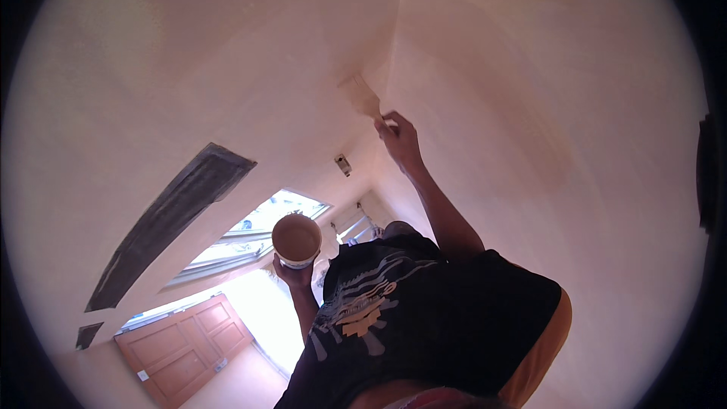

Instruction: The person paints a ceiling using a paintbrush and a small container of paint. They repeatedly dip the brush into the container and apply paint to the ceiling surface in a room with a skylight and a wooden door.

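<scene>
Plastic-looking tub (296, 241), smooth matt wall (500, 182), cloth shirt (462, 303).

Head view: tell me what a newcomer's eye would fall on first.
Probably the long dark strip on the pale surface at left. Next, the bright window just right of it, partly behind the round tub in the left hand. Then the right hand, above centre, holding a brush near the corner line.

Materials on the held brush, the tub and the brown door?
Brush: pale and matte, perhaps a wooden handle with paint-coated bristles; too blurred to be sure.
Tub: probably plastic, judging by its thin, smooth round wall.
Door: likely wood with a brown finish, going by its framed panels; a moulded imitation is possible.
</scene>
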A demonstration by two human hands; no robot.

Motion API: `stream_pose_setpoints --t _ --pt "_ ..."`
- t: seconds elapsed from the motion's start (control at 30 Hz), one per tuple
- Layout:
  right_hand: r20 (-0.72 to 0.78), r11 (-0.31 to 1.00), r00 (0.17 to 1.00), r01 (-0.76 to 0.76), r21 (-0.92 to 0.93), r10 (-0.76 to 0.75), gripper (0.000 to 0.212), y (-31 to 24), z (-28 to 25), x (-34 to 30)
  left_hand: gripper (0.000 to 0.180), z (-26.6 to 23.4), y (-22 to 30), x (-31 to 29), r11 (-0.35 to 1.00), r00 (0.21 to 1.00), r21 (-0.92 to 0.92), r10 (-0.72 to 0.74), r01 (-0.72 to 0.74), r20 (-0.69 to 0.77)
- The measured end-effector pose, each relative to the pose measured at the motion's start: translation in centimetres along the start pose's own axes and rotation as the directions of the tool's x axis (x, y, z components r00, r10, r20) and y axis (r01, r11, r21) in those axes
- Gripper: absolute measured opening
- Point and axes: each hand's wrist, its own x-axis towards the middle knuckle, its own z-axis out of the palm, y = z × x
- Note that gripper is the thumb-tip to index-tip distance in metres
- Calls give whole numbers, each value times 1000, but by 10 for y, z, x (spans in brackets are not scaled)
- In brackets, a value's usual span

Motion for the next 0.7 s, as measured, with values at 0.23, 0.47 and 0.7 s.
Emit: stream_pose_setpoints --t 0.23,0.47,0.7 --pt "-77 986 991 100 -136 -111 24 -70 -14 -2 71 -18 3 17 979 993 -190 -56 74 100" --pt "-87 894 896 442 68 -436 25 -240 -37 18 71 -20 -6 34 986 993 -162 -10 29 117" --pt "-195 805 802 588 85 -565 19 -195 -10 43 70 22 10 7 974 998 223 42 -30 -50"
